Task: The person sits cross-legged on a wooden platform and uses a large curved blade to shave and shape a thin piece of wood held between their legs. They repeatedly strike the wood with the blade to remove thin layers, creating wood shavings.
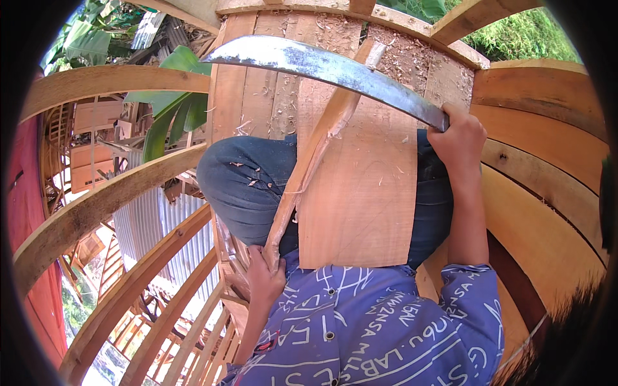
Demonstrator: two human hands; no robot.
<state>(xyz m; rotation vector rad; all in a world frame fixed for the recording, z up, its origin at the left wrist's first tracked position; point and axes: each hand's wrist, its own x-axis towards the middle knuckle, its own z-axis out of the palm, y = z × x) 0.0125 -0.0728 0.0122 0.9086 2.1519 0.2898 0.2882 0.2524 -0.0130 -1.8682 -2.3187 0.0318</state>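
Observation:
My right hand (459, 134) is closed round the handle end of a machete (309, 61), whose long curved blade reaches across to the left. Beneath the blade runs a whittled wooden stick (315, 145), slanting from the far middle down to my lap. My left hand (264, 278) grips the stick's near end beside my left hip. A flat wooden board (367, 193) lies over my lap under the stick. The blade crosses over the stick near its far end; whether they touch, I cannot tell. Rough shaved edges show along the stick.
Wood shavings (405, 61) are strewn over the plank floor (254, 96) ahead. Slatted wooden rails (122, 167) stand at the left, a plank wall (541, 122) at the right. Beyond the left rails are a banana leaf (174, 116) and corrugated metal sheets (154, 219).

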